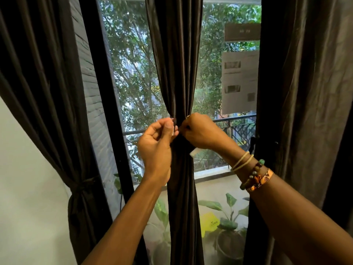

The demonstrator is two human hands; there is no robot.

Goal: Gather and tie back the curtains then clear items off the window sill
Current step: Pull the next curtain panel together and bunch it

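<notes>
Two hands are meeting on the dark tie band (186,146). The left hand (158,148) is pinching it with thumb and fingertips, and the right hand (200,131) is gripping it with curled fingers. The band is cinching the middle dark brown satin curtain (175,64), which is hanging upright at the window's centre, its long axis vertical. Of three curtains, the left curtain (47,92) is hanging tied and the right curtain (305,92) is hanging loose. Outside, two potted plants (227,224) are standing.

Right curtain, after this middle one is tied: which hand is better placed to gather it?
Probably the right. The right hand pinches at the middle curtain on the side facing the right curtain, whose dark tie hangs near that wrist. The left hand would have to cross the middle curtain.
</notes>
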